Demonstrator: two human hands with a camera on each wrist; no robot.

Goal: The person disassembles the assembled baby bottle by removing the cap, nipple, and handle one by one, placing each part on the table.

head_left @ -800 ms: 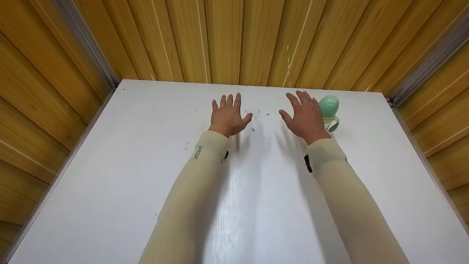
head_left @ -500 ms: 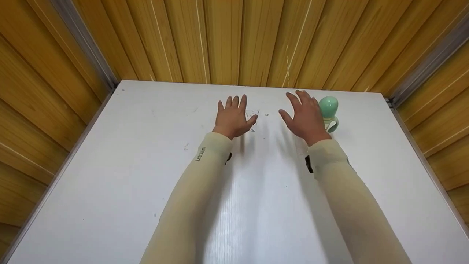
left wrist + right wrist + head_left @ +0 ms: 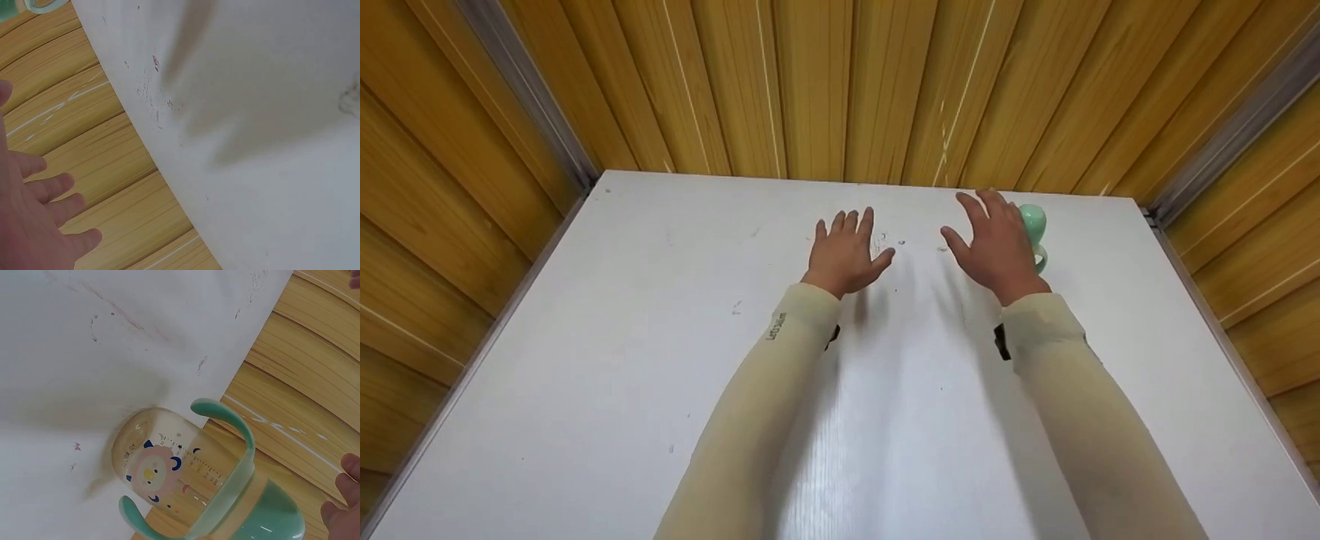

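Observation:
A baby bottle (image 3: 1035,221) with a mint-green cap stands at the back right of the white table, partly hidden behind my right hand (image 3: 997,244) in the head view. The right wrist view shows its clear amber body (image 3: 174,467), a printed animal face and two green handles. My right hand hovers just left of it with fingers spread, apart from the bottle in the right wrist view. Over the table's back middle, my left hand (image 3: 844,259) is held with fingers spread and nothing in it. In the left wrist view, that hand's fingers (image 3: 64,208) reach out straight.
The white tabletop (image 3: 585,360) bears small dark marks and scuffs. Wood-patterned ribbed panels (image 3: 810,90) rise behind it and at both sides. Metal posts (image 3: 529,90) stand at the back corners. Pale sleeves (image 3: 757,405) cover both forearms.
My left hand has moved right, closer to the right hand. The right hand has shifted slightly right and now hides more of the bottle. The head view has tilted up a little.

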